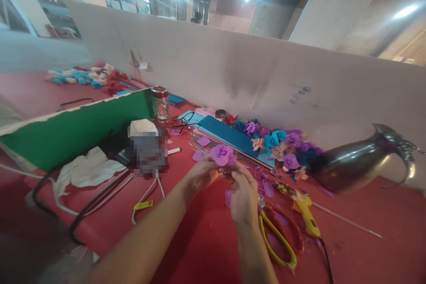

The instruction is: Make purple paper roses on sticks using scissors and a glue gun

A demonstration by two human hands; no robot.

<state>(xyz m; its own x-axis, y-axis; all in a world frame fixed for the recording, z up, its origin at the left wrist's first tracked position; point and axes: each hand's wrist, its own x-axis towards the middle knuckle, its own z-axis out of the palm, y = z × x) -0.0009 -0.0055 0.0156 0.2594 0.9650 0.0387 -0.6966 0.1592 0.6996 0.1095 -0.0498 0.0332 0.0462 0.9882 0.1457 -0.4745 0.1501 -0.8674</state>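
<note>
A purple paper flower (222, 154) is held up over the red table (196, 235), between my two hands. My left hand (205, 174) has its fingers closed on the flower's left side and underside. Just below and to the right, my right hand (242, 188) pinches at the base of the same flower; its fingertips are partly hidden. Purple paper pieces (203, 141) lie behind the flower, with more scraps (268, 188) to the right. Scissors with yellow and red handles (278, 242) rest beside my right wrist, and a yellow glue gun (308, 215) lies beyond them.
A metal jug (356, 164) lies at the right, near many paper flowers (279, 151). Behind my hands are blue sheets (229, 135), glasses (183, 120) and a glass jar (162, 106). White cloth (89, 171) and cables (116, 193) occupy the left, before a green panel (76, 128).
</note>
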